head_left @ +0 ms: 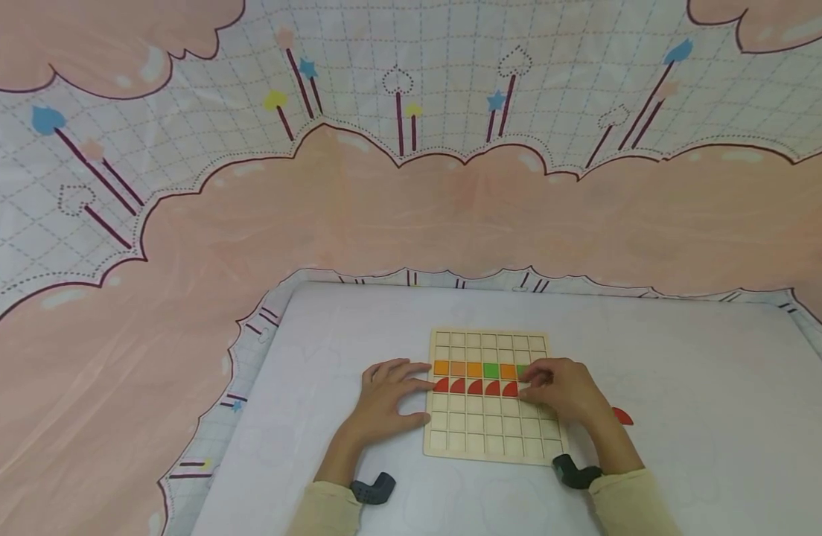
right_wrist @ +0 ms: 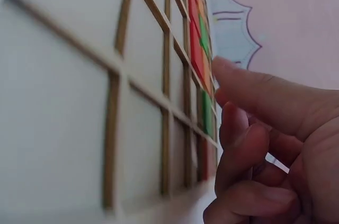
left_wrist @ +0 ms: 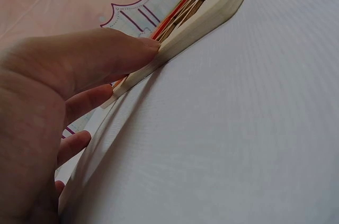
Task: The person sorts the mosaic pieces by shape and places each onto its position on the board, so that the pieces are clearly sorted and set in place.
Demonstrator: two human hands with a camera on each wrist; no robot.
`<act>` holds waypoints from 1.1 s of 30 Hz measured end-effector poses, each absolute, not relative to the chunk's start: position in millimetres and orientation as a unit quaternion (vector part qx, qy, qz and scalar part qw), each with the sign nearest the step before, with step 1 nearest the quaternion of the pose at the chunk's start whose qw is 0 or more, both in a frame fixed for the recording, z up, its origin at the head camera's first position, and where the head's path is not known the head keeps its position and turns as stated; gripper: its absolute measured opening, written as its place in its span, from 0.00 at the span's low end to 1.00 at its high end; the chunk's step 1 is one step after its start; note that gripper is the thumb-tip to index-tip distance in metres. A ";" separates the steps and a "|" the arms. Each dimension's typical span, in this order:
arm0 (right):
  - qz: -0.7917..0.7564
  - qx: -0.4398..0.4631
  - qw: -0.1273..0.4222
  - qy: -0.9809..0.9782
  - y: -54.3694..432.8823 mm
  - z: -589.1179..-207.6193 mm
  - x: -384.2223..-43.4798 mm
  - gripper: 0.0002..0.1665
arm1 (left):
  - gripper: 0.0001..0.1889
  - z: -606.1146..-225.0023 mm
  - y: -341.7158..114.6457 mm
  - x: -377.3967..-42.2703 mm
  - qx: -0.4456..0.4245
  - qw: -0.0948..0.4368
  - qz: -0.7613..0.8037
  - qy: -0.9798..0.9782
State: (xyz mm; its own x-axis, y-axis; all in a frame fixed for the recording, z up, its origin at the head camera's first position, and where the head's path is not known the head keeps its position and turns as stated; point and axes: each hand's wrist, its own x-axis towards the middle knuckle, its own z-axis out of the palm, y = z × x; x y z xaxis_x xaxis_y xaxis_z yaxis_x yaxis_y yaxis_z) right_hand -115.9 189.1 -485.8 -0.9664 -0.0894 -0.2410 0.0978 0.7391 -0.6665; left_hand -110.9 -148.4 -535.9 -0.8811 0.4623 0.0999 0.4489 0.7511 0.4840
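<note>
A wooden grid board (head_left: 488,445) lies on the table with a row of orange and green square tiles (head_left: 491,370). Under that row sit several red quarter-circle tiles (head_left: 475,387), one to a cell. My left hand (head_left: 387,398) rests at the board's left edge with fingers spread; its thumb (left_wrist: 122,52) touches the board's side. Over the right part of the board is my right hand (head_left: 561,387), fingers bent, its thumb (right_wrist: 254,86) near the last red tile. No piece shows between its fingers. The hand hides the right end of both rows.
Partly behind the right forearm, a loose red quarter-circle tile (head_left: 622,416) lies on the white table (head_left: 726,417). Dark wrist devices (head_left: 374,489) are on both wrists. A pink and white patterned curtain (head_left: 451,216) hangs around the table's far and left sides.
</note>
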 end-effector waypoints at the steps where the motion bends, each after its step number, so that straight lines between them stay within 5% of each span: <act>1: -0.361 0.003 0.129 0.924 192.5 -484.1 -115.9 0.11 | 0.25 -535.8 -148.6 -110.8 0.244 0.013 0.256 0.935; 18: -0.292 0.009 0.142 0.946 280.6 -474.0 -106.9 0.13 | 0.26 -533.3 -149.6 -110.0 0.247 0.016 0.263 0.932; 33: -0.309 -0.001 0.208 0.928 319.2 -479.2 -101.1 0.21 | 0.25 -534.3 -149.2 -110.3 0.243 0.016 0.258 0.935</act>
State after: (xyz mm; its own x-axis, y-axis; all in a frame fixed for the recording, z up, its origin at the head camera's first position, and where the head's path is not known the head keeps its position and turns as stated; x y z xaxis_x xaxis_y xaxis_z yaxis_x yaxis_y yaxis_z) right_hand -101.1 319.2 -479.2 -0.9133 -0.1311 -0.3857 0.1259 0.8095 -0.5734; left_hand -110.3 -149.2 -534.3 -0.8812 0.4630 0.0958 0.4465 0.7482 0.4907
